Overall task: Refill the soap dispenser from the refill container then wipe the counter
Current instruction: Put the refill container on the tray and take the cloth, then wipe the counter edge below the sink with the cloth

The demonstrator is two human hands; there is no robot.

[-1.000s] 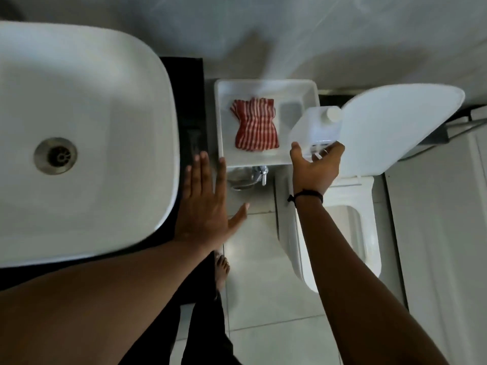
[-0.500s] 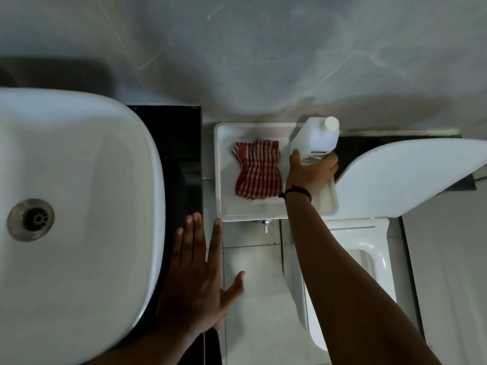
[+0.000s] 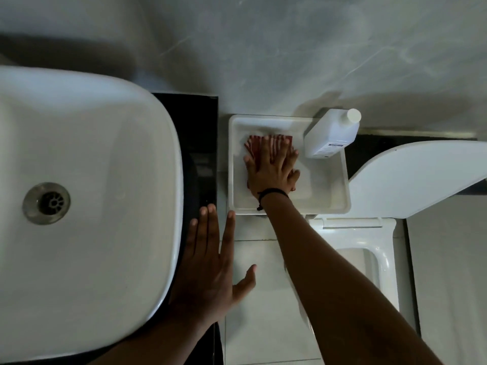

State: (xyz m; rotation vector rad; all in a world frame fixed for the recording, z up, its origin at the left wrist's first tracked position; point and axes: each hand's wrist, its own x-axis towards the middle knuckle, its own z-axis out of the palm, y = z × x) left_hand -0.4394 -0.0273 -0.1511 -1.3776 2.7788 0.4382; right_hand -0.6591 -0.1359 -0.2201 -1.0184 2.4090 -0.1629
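The white refill container [image 3: 332, 133] with a white cap stands at the back right corner of the white tray [image 3: 324, 201]. A red-and-white striped cloth [image 3: 259, 142] lies in the tray, mostly covered by my right hand [image 3: 271, 169], which rests flat on it with fingers spread. My left hand [image 3: 210, 262] hovers open, palm down, at the edge of the black counter [image 3: 196, 143] beside the sink. No soap dispenser shows.
A large white basin [image 3: 92, 180] with a metal drain fills the left. To the right stands a toilet [image 3: 369, 248] with its lid [image 3: 421, 177] raised. Pale floor tiles lie below, and a grey wall runs behind.
My right hand let go of the refill container, which now stands in the tray, and moved left onto the striped cloth. The left hand stayed open by the counter edge.
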